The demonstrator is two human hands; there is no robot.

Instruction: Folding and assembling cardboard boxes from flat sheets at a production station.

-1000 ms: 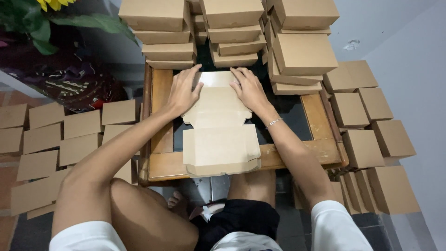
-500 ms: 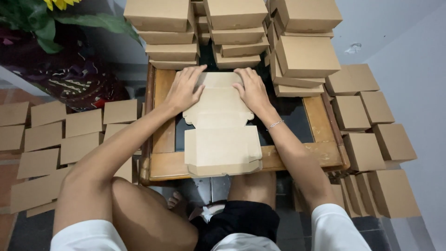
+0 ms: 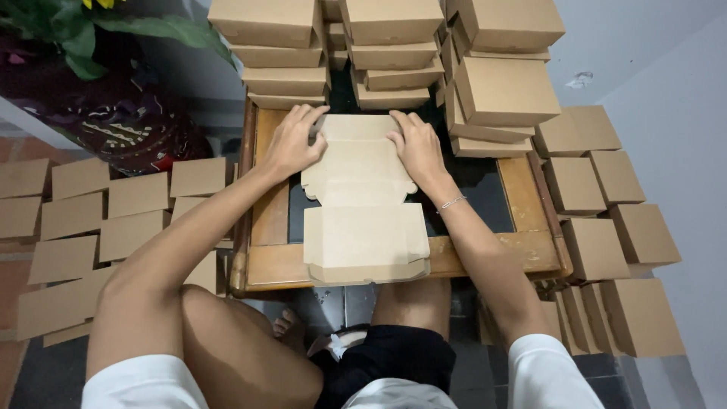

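Observation:
A flat brown cardboard box blank (image 3: 363, 204) lies unfolded on a small wooden table (image 3: 522, 254), its near flap hanging over the front edge. My left hand (image 3: 291, 144) presses on the blank's far left corner, fingers spread flat. On the far right corner rests my right hand (image 3: 415, 148), also flat, with a thin bracelet on the wrist. Both hands press the far end of the blank down; neither grips it.
Stacks of folded brown boxes (image 3: 394, 45) stand at the table's far edge and to the right. More folded boxes (image 3: 606, 220) line the floor on the right. Flat blanks (image 3: 113, 212) cover the floor on the left. A green plant (image 3: 76, 38) is at top left.
Both hands stay on the far end of the blank, shifting only slightly. The view has drifted a little; the blank looks the same.

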